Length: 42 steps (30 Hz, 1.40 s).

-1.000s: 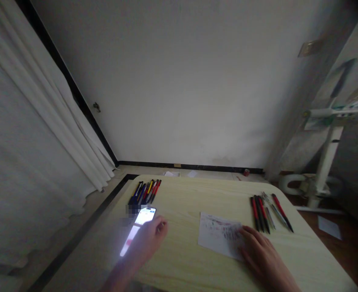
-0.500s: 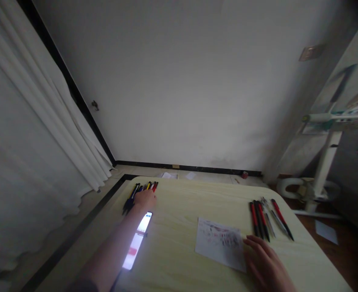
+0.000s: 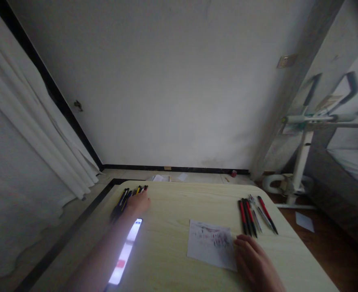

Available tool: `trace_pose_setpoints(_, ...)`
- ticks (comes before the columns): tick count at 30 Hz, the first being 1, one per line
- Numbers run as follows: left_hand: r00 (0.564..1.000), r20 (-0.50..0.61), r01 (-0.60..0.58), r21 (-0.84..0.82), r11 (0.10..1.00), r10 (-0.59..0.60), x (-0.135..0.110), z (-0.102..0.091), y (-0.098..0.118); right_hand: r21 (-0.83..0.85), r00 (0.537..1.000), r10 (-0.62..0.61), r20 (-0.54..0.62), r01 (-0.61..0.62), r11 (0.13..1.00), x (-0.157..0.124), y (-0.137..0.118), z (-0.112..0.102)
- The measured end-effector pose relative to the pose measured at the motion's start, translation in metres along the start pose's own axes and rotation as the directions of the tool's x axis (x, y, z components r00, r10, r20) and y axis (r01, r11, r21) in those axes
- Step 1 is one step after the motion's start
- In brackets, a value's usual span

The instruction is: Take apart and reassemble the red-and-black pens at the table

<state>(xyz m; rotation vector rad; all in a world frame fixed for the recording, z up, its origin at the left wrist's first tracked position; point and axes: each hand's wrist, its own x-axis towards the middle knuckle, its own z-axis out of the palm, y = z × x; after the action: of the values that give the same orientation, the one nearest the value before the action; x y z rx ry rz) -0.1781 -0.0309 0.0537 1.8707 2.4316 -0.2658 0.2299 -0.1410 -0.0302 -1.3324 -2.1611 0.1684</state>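
My left hand (image 3: 138,203) reaches to the far left of the table, over a row of dark, yellow and red pens (image 3: 123,198). Its fingertips are hidden, so I cannot see whether it grips one. Under my left forearm, a phone (image 3: 125,253) with a lit screen lies partly covered. At the right edge of a white sheet of paper (image 3: 211,245), marked with small dark and red strokes, my right hand (image 3: 254,261) rests with its fingers bent together on the edge. Just beyond it lie several red-and-black pens (image 3: 248,217) and some silver or clear ones (image 3: 259,213).
The pale wooden table (image 3: 172,202) stands before a grey wall (image 3: 179,101). A white curtain (image 3: 39,121) hangs at the left. An exercise machine (image 3: 302,158) stands at the right, with a sheet of paper (image 3: 304,221) on the floor by it.
The whole view has shifted left as my head turned slightly right. Relative to the table, both hands stay nearly in place: the left over the pens, the right at the paper's edge.
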Motion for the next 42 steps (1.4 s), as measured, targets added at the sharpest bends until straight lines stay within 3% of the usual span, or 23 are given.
trace_pose_setpoints(11, 0.992, -0.048, 0.116, -0.032, 0.993, -0.117, 0.002, 0.004, 0.006, 0.033, 1.0, 0.01, -0.02, -0.01, 0.999, 0.002, -0.004, -0.004)
trace_pose_setpoints(22, 0.988, -0.111, 0.107, -0.028, 0.994, -0.11, 0.002, 0.009, 0.009, 0.069, 0.999, 0.037, -0.002, -0.037, 0.997, 0.0, -0.002, -0.003)
trace_pose_setpoints(33, 0.996, -0.09, 0.025, -0.002, 1.0, -0.025, 0.004, 0.012, 0.012, 0.11, 0.996, 0.069, -0.05, -0.063, 0.992, 0.005, -0.011, -0.011)
trace_pose_setpoints(42, 0.973, -0.168, -0.165, -0.024, 0.986, 0.158, -0.001, 0.004, 0.031, 0.111, 0.998, 0.064, -0.016, -0.062, 0.992, 0.001, -0.005, -0.005)
